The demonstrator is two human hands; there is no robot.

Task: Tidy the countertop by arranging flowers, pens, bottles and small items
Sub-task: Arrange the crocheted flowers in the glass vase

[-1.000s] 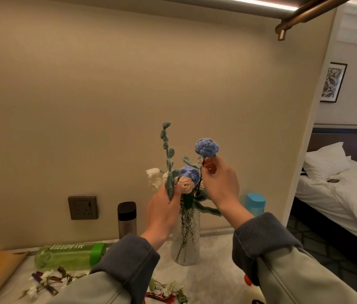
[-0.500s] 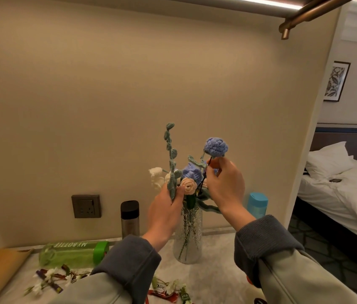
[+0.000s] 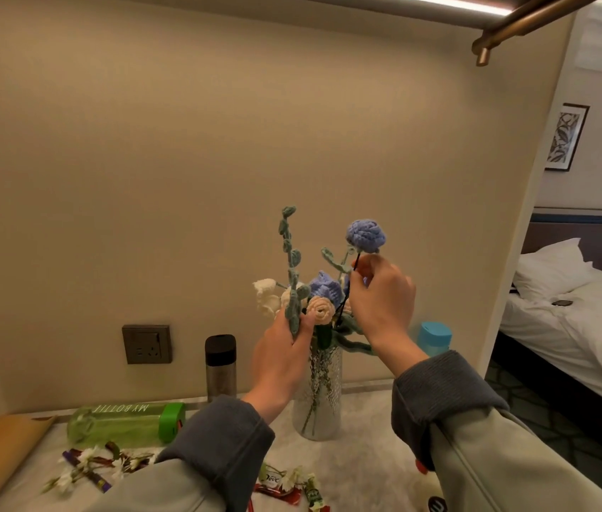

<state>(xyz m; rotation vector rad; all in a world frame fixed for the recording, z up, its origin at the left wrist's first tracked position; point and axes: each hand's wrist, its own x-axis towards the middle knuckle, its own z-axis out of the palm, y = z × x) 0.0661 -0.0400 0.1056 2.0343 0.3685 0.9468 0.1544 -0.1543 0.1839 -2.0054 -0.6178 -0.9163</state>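
While the flowers are partly arranged, most of the tidying looks undone. The left hand (image 3: 284, 349) has its grip closed around the green leafy crochet sprig (image 3: 292, 275), low on the stem just above the mouth of the glass vase (image 3: 317, 397). The right hand (image 3: 382, 301) pinches the thin dark stem of the tall blue crochet rose (image 3: 365, 236), whose bloom stands just above that grip. Between the two grips sit a second blue rose (image 3: 325, 288), a peach rose (image 3: 319, 308) and a white flower (image 3: 266, 297), all already in the vase.

Below and to the left of the left grip, the green water bottle (image 3: 125, 423) lies on its side on the tabletop (image 3: 366, 456). Loose white blossoms and purple wrappers (image 3: 88, 467) are strewn in front of it, and a Dove wrapper (image 3: 273, 482) lies near the sleeves. A steel flask (image 3: 220, 367) stands upright against the wall; a blue-capped bottle (image 3: 434, 338) stands beyond the right wrist. No pens are clearly visible.

Room above both grips is open up to the rail. To the right of the right grip the wall ends, and the tabletop's right edge is hidden by the sleeve, so I judge that side needs care.
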